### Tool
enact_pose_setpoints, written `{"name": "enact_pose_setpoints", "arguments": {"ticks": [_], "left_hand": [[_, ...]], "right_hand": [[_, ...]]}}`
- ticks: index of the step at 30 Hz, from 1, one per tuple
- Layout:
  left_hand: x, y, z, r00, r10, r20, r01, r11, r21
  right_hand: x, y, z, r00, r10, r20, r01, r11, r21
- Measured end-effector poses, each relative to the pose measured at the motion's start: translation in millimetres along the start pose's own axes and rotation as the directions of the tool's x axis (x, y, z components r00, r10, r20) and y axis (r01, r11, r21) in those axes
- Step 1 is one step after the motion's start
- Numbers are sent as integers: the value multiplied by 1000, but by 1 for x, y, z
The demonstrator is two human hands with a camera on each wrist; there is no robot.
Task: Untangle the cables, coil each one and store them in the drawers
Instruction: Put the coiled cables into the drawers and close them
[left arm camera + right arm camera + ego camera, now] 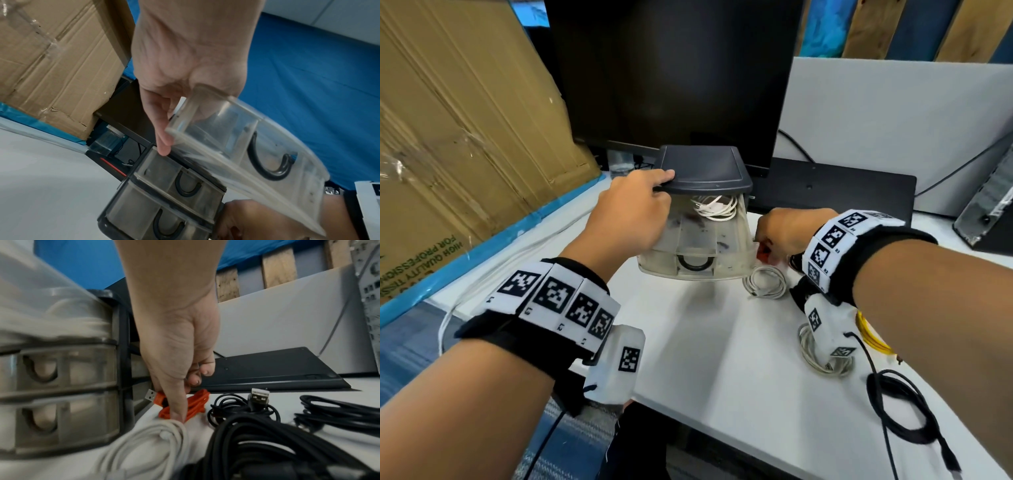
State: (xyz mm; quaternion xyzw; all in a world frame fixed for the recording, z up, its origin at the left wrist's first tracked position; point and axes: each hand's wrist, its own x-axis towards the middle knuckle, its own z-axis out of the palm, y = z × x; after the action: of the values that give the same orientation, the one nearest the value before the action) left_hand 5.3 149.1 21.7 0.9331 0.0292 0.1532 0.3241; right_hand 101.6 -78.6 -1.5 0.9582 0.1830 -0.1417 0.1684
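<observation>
A small drawer unit point(705, 171) with a dark lid stands mid-table. Its clear top drawer point(698, 236) is pulled out and holds a coiled white cable point(714, 207). My left hand point(650, 202) grips the unit's left side, thumb on the lid; in the left wrist view the hand point(170, 113) lies against the pulled-out drawer point(246, 146). Right of the unit, my right hand point(185, 395) pinches a coiled orange cable point(197, 402) lying on the table, which shows as a red patch point(763, 253) in the head view.
A white coil point(765, 282), a grey coil point(822, 359), a yellow cable point(869, 332) and black cables point(904, 407) lie on the right of the table point(722, 342). A monitor point(674, 68) and keyboard point(832, 188) stand behind. A cardboard box point(458, 137) leans at left.
</observation>
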Motion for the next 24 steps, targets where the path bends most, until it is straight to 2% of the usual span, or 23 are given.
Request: {"name": "enact_pose_setpoints", "arguments": {"ticks": [3,7,9,11,12,14,16,19,22,24], "left_hand": [[0,0,0,1000,-2,5,2,1000,-2],[1,-1,1,1000,-7,2,7,1000,-1],[1,0,1,1000,-11,11,11,1000,7],[0,2,-1,1000,-10,16,10,1000,6],[0,2,-3,1000,-7,13,7,1000,2],[0,3,-4,1000,-4,11,4,1000,-3],[0,3,-5,1000,-1,16,1,1000,-20],[1,2,-8,1000,-2,28,4,997,-73],[0,1,-10,999,4,38,-1,995,-99],[-1,1,-11,999,-2,52,9,993,-119]], "right_hand": [[-7,7,-4,993,-3,-121,12,997,80],[-22,24,-24,939,134,-316,-43,959,281],[-31,29,-39,871,211,-444,-25,920,390],[-43,26,-56,777,228,-587,82,887,454],[-52,20,-65,732,199,-651,158,881,447],[-70,5,-78,682,72,-728,304,877,372],[-87,-15,-87,687,-122,-716,435,858,272],[-102,-45,-87,729,-375,-572,534,835,133],[-103,-65,-77,771,-472,-427,536,843,36],[-98,-73,-73,785,-464,-410,515,857,14]]}}
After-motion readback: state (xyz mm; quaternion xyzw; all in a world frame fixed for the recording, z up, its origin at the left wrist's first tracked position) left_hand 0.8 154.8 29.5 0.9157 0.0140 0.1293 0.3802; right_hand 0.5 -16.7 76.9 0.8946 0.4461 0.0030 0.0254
